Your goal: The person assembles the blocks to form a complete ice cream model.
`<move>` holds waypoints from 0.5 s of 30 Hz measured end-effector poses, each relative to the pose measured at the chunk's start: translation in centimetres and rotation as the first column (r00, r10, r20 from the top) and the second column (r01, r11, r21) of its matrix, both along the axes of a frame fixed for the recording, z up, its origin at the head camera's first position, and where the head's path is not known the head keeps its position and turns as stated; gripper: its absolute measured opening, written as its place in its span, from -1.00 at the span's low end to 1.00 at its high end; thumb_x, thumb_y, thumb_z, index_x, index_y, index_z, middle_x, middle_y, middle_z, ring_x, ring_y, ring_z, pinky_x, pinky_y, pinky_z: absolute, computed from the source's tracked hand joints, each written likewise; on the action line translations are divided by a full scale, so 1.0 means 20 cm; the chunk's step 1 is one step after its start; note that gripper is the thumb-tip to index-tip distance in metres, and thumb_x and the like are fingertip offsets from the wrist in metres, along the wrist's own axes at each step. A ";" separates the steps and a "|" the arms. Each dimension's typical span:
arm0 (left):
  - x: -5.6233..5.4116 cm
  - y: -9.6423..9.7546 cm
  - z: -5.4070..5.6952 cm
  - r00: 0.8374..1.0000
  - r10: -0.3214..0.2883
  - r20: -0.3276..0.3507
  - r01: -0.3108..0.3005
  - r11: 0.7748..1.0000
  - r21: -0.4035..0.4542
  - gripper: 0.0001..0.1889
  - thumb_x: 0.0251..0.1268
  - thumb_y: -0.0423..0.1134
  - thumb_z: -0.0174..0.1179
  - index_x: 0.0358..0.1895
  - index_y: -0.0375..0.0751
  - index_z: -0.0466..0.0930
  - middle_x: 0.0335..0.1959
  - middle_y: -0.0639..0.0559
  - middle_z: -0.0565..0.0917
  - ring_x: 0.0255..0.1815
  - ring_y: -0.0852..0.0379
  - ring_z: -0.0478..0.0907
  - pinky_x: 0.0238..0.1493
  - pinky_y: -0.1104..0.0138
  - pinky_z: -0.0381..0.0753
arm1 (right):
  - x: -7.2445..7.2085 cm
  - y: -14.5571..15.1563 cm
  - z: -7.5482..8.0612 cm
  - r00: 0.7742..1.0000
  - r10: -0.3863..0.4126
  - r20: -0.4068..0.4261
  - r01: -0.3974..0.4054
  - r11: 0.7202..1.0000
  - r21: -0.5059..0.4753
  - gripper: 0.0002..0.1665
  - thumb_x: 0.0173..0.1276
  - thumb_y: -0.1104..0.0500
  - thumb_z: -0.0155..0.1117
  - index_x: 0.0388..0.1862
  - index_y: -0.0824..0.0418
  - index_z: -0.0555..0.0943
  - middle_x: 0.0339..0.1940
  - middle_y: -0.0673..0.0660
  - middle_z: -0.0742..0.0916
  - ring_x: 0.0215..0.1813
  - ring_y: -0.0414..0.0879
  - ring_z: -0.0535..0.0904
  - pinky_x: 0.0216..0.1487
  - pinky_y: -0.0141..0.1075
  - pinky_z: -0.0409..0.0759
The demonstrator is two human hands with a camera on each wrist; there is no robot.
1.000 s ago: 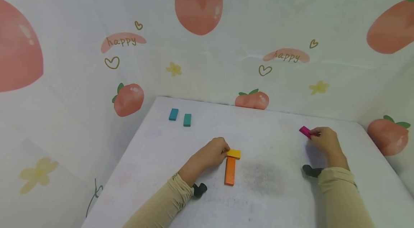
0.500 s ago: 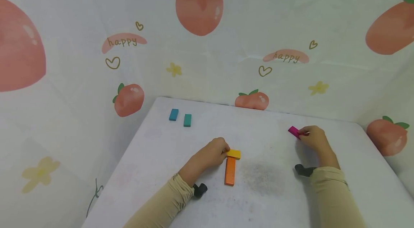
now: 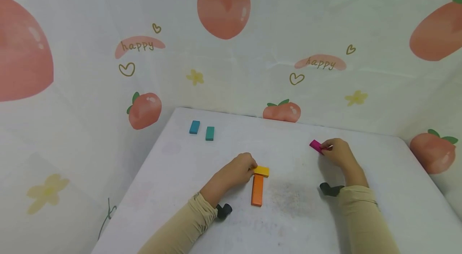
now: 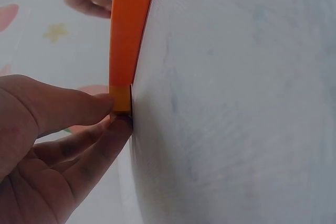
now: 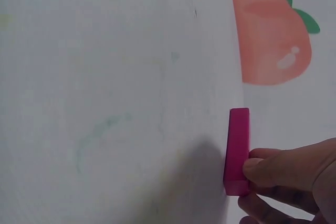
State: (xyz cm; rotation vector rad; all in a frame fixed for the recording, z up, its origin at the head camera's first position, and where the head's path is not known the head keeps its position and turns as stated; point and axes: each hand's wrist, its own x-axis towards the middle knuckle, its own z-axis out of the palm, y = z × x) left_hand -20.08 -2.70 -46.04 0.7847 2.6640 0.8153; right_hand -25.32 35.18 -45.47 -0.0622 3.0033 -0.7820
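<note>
My left hand pinches the left end of a yellow block between thumb and fingers. That block lies crosswise at the far end of a longer orange block, the two forming a T on the table. In the left wrist view the thumb and fingertips hold the end of the yellow block, which meets the orange block. Over the right part of the table, my right hand pinches a magenta block. The right wrist view shows the magenta block gripped near one end, its shadow beside it.
A blue block and a teal block lie at the back left of the white table. Behind the table hangs a fruit-print cloth. Dark wrist-worn pieces stick out under both forearms.
My right hand has moved left across the table with the magenta block in its fingers. My left hand stays on the yellow block, and the other blocks lie as before.
</note>
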 end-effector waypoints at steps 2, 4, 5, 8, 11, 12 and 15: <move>0.00 0.00 0.01 1.000 -0.001 -0.001 0.001 1.000 0.000 -0.72 0.53 -0.42 0.22 0.19 -0.40 0.73 0.11 -0.14 0.74 0.21 0.02 0.66 0.24 0.26 0.70 | 0.00 -0.03 0.00 1.000 0.009 -0.006 -0.009 1.000 0.001 -0.74 0.36 0.36 0.31 -0.06 0.51 0.74 -0.09 0.49 0.76 -0.06 0.30 0.68 -0.10 0.01 0.69; 0.01 0.00 0.01 1.000 0.001 0.004 -0.001 1.000 0.000 -0.72 0.53 -0.42 0.22 0.20 -0.40 0.73 0.12 -0.14 0.73 0.21 0.02 0.66 0.25 0.26 0.70 | -0.01 -0.05 0.00 1.000 0.010 0.001 -0.010 1.000 -0.007 -0.75 0.37 0.36 0.31 -0.07 0.51 0.75 -0.10 0.49 0.76 -0.08 0.27 0.68 -0.14 -0.03 0.68; 0.01 0.00 0.01 1.000 0.002 0.007 -0.002 1.000 0.000 -0.71 0.53 -0.43 0.22 0.20 -0.40 0.73 0.12 -0.14 0.73 0.22 0.02 0.66 0.25 0.25 0.70 | -0.01 -0.06 0.00 1.000 0.010 0.002 -0.010 1.000 -0.011 -0.76 0.37 0.37 0.31 -0.07 0.50 0.75 -0.09 0.48 0.76 -0.08 0.26 0.68 -0.14 -0.05 0.68; 0.01 0.00 0.02 1.000 0.006 0.009 -0.006 1.000 -0.006 -0.72 0.54 -0.42 0.22 0.20 -0.39 0.73 0.12 -0.14 0.74 0.22 0.02 0.66 0.25 0.25 0.70 | -0.01 -0.10 0.00 1.000 0.017 0.003 -0.017 1.000 -0.021 -0.76 0.36 0.37 0.32 -0.07 0.49 0.75 -0.09 0.48 0.75 -0.08 0.25 0.67 -0.14 -0.07 0.67; 0.00 0.00 0.02 1.000 0.006 0.007 -0.006 1.000 -0.005 -0.72 0.54 -0.42 0.22 0.19 -0.39 0.73 0.11 -0.14 0.74 0.21 0.02 0.67 0.25 0.25 0.70 | 0.00 -0.15 0.01 0.999 0.031 0.005 -0.031 0.999 -0.025 -0.77 0.36 0.37 0.32 -0.08 0.49 0.76 -0.07 0.47 0.75 -0.07 0.26 0.67 -0.10 -0.03 0.69; 0.00 0.00 0.02 1.000 0.005 0.006 -0.005 1.000 -0.005 -0.72 0.54 -0.41 0.22 0.19 -0.39 0.73 0.11 -0.14 0.74 0.21 0.02 0.67 0.25 0.25 0.70 | 0.00 -0.16 0.01 0.999 0.038 0.006 -0.038 0.999 -0.027 -0.77 0.37 0.37 0.31 -0.08 0.48 0.76 -0.07 0.47 0.75 -0.06 0.26 0.68 -0.08 -0.01 0.70; 0.00 0.00 0.01 1.000 -0.001 0.002 0.001 1.000 0.000 -0.72 0.52 -0.43 0.22 0.18 -0.40 0.74 0.10 -0.14 0.74 0.21 0.02 0.67 0.24 0.26 0.70 | 0.00 -0.20 0.01 0.999 0.050 0.019 -0.049 0.998 -0.036 -0.77 0.38 0.37 0.30 -0.07 0.48 0.76 -0.04 0.48 0.75 -0.04 0.27 0.68 -0.01 0.07 0.71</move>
